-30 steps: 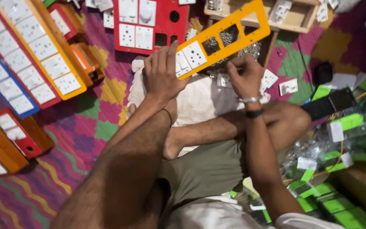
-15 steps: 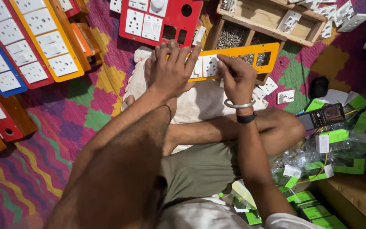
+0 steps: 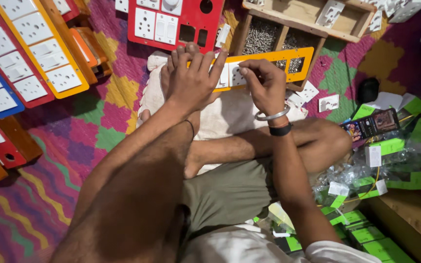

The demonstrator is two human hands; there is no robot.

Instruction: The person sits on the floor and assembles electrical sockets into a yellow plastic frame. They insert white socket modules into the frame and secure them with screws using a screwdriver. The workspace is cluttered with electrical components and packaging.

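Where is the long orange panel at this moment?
In the head view, the orange panel lies across the upper middle, under the left hand and the right hand, just in front of the wooden tray.
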